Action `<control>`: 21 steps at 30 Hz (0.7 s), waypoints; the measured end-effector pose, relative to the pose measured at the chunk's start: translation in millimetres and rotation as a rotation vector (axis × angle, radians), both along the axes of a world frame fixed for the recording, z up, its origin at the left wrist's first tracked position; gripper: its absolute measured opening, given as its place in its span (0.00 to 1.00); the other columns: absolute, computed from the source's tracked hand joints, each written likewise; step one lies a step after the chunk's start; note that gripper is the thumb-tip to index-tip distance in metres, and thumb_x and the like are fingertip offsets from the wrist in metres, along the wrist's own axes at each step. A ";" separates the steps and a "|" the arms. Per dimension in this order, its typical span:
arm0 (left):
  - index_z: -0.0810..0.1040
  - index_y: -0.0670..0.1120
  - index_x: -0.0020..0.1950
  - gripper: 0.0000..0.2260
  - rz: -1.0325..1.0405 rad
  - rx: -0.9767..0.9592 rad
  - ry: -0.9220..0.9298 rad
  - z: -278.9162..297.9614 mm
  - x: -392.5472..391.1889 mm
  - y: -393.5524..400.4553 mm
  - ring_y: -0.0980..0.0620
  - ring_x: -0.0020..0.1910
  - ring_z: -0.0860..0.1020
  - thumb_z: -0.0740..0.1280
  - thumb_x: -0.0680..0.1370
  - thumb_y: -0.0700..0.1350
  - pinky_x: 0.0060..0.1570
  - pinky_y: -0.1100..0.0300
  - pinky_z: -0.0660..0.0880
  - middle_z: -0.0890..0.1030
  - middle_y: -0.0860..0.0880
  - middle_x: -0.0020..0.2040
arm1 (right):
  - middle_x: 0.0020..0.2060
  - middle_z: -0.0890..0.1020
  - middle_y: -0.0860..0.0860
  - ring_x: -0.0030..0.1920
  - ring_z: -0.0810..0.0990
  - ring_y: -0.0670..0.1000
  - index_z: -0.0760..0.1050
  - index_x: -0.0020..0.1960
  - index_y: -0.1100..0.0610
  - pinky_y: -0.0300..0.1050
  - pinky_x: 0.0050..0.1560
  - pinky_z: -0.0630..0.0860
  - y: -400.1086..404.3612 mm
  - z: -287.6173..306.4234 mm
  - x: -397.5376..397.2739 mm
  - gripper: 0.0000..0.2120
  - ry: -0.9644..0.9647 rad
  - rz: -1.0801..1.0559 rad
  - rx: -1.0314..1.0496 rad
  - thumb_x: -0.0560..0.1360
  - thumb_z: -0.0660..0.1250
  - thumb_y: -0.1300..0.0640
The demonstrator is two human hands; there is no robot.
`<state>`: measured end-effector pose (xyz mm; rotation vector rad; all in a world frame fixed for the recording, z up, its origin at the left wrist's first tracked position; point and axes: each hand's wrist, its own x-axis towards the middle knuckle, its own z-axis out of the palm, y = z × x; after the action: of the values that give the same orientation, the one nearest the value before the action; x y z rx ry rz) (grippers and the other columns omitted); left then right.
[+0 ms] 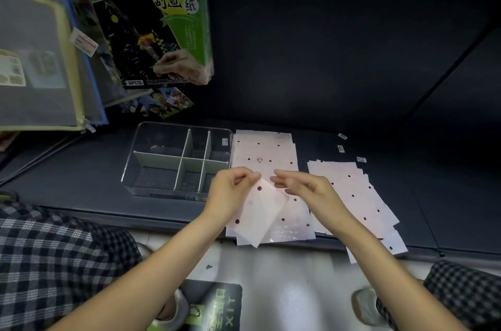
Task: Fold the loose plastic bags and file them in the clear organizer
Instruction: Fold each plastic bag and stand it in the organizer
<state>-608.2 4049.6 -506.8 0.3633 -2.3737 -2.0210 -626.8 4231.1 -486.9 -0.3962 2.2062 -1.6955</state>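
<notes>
Folded bag (260, 218): translucent pale pink; dark dots.

place: shop; cue: dark display shelf (352, 59); price-tagged scratch-paper packs (151, 18); zip folders (35, 59)

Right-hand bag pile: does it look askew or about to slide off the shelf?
Yes. The right pile of bags is fanned out crookedly, and its lowest sheets overhang the shelf edge. The middle pile lies squarer. The clear organizer sits straight.

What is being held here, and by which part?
The left hand pinches a dotted plastic bag at its top corner. The right hand is beside that corner; whether it grips cannot be told.
</notes>
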 end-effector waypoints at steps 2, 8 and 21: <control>0.81 0.49 0.36 0.09 -0.082 -0.142 0.109 0.0 3.6 5.7 0.53 0.33 0.76 0.68 0.76 0.45 0.37 0.59 0.71 0.82 0.49 0.34 | 0.47 0.85 0.42 0.51 0.81 0.42 0.80 0.50 0.42 0.39 0.54 0.76 -7.2 -3.2 3.7 0.09 0.068 -0.025 0.111 0.77 0.65 0.55; 0.82 0.48 0.39 0.07 -0.132 -0.362 0.322 2.5 10.6 9.5 0.54 0.34 0.77 0.68 0.76 0.44 0.39 0.57 0.72 0.82 0.54 0.33 | 0.33 0.75 0.62 0.33 0.68 0.54 0.80 0.40 0.59 0.46 0.36 0.67 -5.4 -15.5 3.0 0.13 0.211 0.031 0.318 0.77 0.65 0.52; 0.81 0.43 0.35 0.05 -0.354 0.083 -0.189 -9.3 -11.4 -33.1 0.56 0.31 0.79 0.75 0.70 0.39 0.33 0.67 0.76 0.84 0.48 0.33 | 0.32 0.84 0.45 0.30 0.80 0.42 0.82 0.39 0.55 0.32 0.33 0.76 12.6 0.0 -12.5 0.12 -0.015 -0.147 0.034 0.76 0.65 0.65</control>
<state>-619.6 4016.4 -516.1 0.1461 -2.6312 -2.3320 -639.4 4243.7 -486.9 -0.2164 2.3006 -1.7251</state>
